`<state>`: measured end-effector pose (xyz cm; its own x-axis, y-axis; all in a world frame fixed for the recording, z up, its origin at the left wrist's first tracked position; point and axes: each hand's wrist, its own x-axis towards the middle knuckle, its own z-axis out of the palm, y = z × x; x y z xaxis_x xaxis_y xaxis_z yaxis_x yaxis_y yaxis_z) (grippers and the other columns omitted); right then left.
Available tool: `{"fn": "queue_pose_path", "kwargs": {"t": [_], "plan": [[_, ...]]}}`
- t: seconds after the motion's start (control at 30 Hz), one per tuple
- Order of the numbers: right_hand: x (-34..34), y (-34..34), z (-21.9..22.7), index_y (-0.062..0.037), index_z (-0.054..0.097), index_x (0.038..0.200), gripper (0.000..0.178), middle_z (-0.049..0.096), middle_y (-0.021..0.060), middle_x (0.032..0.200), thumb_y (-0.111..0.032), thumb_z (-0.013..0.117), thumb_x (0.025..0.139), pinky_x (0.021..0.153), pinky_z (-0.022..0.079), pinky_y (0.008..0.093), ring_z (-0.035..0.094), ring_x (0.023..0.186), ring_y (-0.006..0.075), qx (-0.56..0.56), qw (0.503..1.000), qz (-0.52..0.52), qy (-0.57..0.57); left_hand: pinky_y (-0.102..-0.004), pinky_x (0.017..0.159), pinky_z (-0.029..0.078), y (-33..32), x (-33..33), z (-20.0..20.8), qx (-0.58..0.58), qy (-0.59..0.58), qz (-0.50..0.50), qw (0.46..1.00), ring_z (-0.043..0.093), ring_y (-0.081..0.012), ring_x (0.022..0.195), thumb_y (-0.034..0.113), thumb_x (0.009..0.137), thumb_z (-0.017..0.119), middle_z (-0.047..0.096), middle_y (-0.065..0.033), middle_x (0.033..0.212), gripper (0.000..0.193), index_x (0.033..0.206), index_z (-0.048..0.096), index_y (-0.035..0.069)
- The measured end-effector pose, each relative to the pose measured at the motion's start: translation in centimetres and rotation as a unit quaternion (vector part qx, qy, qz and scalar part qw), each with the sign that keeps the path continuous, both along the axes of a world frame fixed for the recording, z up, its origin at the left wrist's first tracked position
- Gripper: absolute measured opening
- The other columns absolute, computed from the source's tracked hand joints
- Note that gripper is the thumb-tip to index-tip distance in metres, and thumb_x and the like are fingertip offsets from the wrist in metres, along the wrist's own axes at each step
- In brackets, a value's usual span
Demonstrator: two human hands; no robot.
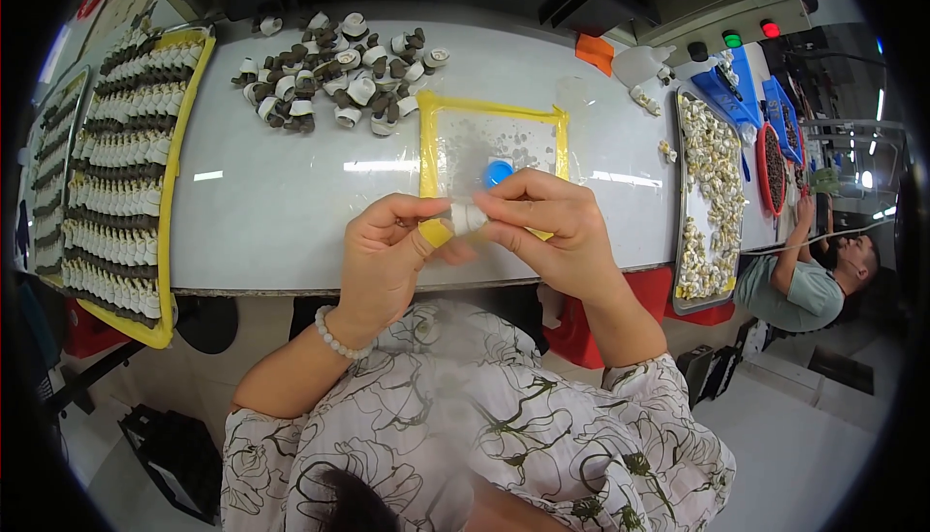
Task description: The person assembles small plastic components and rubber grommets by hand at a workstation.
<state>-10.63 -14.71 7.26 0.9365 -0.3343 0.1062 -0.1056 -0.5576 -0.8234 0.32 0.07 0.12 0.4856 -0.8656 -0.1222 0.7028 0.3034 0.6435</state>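
Over the front edge of the table, both my hands meet on a small white rounded part [467,217]. My left hand [380,253] is closed on its left side, with a piece of yellow tape wrapped around the thumb. From the right, my right hand [560,227] pinches the same part between thumb and fingers. The fingers cover much of it, so its full shape is hidden. Just beyond the fingertips, a round blue piece [498,172] lies inside a yellow-taped square [427,144] on the tabletop. Wet-looking spots mark the surface within that square.
A heap of white-and-dark-brown parts [360,89] lies at the back. Yellow-edged tray [167,299] at left holds rows of similar parts. At right stands a metal tray [682,301] of small cream pieces, near a blue bin [744,96] and a co-worker [809,280].
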Motion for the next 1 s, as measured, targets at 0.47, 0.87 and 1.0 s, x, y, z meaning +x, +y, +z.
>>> {"fn": "queue_pose_path", "kwargs": {"t": [0.47,0.87,1.0], "plan": [[-3.3,-6.1,-0.6,-0.0013,0.065,0.104,0.026,0.064,0.0135,0.095,-0.005,0.066,0.078,0.07,0.049,0.0289,0.062,0.079,0.0227,-0.038,0.987,-0.152,0.034,-0.0289,0.074,0.053,1.3,1.8,1.2,0.074,-0.102,-0.014,0.992,0.064,-0.0205,0.083,-0.004,0.084,0.057,0.061,-0.0139,0.096,0.021,0.103,0.05,-0.003],[-9.9,-14.8,-3.8,-0.0029,0.062,0.106,0.028,0.06,0.0161,0.096,0.0,0.055,0.078,0.075,0.047,0.0386,0.059,0.085,0.0335,-0.353,0.847,-0.339,0.209,-0.0255,0.078,0.049,9.5,16.1,6.9,0.22,-0.47,0.254,0.816,0.06,-0.015,0.088,-0.009,0.078,0.058,0.058,-0.0099,0.097,0.02,0.095,0.05,-0.003],[-7.4,-12.1,-2.8,-0.0025,0.062,0.105,0.025,0.06,0.0148,0.092,-0.002,0.056,0.08,0.069,0.047,0.0367,0.06,0.076,0.0297,-0.291,0.877,-0.337,0.183,-0.0245,0.07,0.049,9.2,25.4,7.3,0.323,-0.617,0.314,0.645,0.061,-0.0111,0.079,0.0,0.078,0.061,0.063,-0.0061,0.086,0.016,0.094,0.057,-0.001]]}}
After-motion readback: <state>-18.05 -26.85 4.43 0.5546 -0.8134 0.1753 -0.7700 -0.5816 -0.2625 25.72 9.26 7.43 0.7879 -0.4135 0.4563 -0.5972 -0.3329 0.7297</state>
